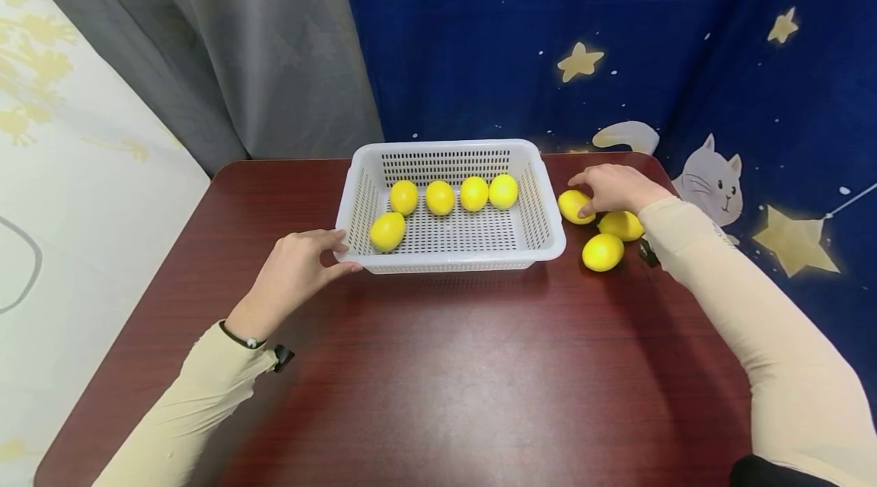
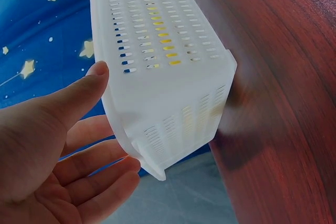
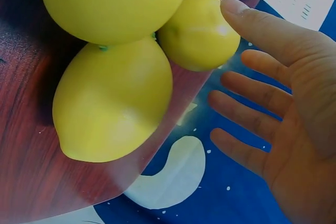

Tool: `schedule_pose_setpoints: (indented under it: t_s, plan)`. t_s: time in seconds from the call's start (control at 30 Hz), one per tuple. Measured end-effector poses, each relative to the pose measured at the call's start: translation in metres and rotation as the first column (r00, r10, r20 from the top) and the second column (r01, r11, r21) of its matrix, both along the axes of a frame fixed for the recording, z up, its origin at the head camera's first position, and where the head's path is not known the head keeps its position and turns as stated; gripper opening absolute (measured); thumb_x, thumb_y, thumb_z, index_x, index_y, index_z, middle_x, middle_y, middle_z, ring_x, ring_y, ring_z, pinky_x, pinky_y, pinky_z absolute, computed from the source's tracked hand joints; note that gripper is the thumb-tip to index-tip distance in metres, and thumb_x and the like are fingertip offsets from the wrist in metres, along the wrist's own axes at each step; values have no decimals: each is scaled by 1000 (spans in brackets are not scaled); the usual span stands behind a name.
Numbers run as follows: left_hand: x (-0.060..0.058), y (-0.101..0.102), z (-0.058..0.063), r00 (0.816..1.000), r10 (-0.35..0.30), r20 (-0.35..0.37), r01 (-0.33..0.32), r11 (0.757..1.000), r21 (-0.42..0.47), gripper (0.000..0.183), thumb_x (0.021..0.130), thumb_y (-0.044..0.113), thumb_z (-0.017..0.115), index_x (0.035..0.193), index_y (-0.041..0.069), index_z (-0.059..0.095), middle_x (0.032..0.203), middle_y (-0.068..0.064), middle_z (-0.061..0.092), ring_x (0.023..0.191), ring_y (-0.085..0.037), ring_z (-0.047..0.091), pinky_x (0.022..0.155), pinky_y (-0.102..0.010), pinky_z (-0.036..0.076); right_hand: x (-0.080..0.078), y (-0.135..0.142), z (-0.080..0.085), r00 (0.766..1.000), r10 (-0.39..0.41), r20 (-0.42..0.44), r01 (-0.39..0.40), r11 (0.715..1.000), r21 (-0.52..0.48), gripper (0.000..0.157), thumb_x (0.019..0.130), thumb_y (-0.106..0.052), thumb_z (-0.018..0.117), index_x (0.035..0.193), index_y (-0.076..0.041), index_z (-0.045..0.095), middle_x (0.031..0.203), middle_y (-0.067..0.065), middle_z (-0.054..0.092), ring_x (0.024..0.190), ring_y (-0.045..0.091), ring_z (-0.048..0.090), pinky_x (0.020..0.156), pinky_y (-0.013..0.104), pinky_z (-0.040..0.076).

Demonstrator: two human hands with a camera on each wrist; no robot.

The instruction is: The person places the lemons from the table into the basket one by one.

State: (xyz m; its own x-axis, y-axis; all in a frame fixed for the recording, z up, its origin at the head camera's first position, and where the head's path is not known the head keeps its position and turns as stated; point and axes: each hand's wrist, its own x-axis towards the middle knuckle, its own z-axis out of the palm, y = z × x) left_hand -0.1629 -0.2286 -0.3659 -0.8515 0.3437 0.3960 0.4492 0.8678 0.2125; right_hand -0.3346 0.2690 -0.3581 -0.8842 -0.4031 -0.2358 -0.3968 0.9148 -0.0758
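Note:
A white plastic basket (image 1: pixel 448 265) with slotted walls stands near the back of the table, several lemons (image 1: pixel 440 198) inside it. My left hand (image 1: pixel 291 270) holds its front left corner by the rim; in the left wrist view the thumb lies on the outer side and the fingers reach round behind. To the basket's right, three lemons lie close together on the table. My right hand (image 1: pixel 612 188) is over the one nearest the basket, a lemon (image 3: pixel 197 32) whose side the thumb tip meets in the right wrist view, the other fingers loosely extended beside it.
Two other lemons, a front one (image 1: pixel 603 253) and one (image 1: pixel 620 225) partly behind the right sleeve, sit beside the right hand. The dark red table (image 1: pixel 438 365) ends at a curtain (image 1: pixel 479 38) behind the basket. A pale patterned cloth (image 1: pixel 82 167) hangs on the left.

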Motion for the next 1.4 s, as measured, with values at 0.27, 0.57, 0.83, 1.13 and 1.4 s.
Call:
schedule_pose_setpoints:
  t_s: [0.27, 0.57, 0.83, 1.13, 1.4]
  plan:
    - [0, 1, 1, 1000, 5, 9, -5, 1000, 1, 59, 70, 33, 89, 114, -2, 72, 102, -15, 77, 84, -27, 72, 71, -41, 56, -3, 1, -5, 1000, -23, 16, 23, 1000, 2, 69, 80, -32, 81, 139, -6, 55, 139, 22, 58, 125, 40, 53, 109, 65, 36]
    - [0, 1, 0, 1000, 3, -2, -3, 1000, 8, 59, 70, 33, 89, 114, -2, 72, 106, -16, 76, 85, -26, 73, 73, -43, 58, -8, 0, -10, 997, -51, 54, 50, 999, 20, 76, 79, -38, 81, 140, -2, 53, 137, 22, 59, 119, 39, 55, 108, 64, 38]
    - [-1, 1, -1, 1000, 5, 4, -5, 1000, 7, 60, 69, 34, 89, 115, -2, 72, 108, -17, 75, 87, -28, 73, 76, -44, 58, -11, 0, -15, 995, -64, 73, 62, 998, 25, 75, 78, -40, 82, 138, -4, 55, 130, 20, 64, 109, 36, 57, 104, 62, 42]
    - [-1, 1, 1, 1000, 5, 7, -5, 1000, 3, 60, 70, 33, 89, 115, -2, 72, 107, -17, 76, 86, -27, 73, 74, -44, 58, -9, -3, -14, 997, -51, 60, 49, 998, 36, 70, 78, -39, 82, 134, -4, 58, 118, 17, 68, 99, 33, 58, 98, 58, 46]
    - [0, 2, 0, 1000, 11, 4, -11, 1000, 0, 59, 69, 32, 90, 115, -1, 72, 108, -17, 76, 87, -27, 73, 76, -45, 58, -9, -3, -16, 998, -38, 51, 36, 999, 33, 67, 78, -38, 82, 131, -3, 60, 111, 16, 69, 94, 31, 58, 95, 54, 48]
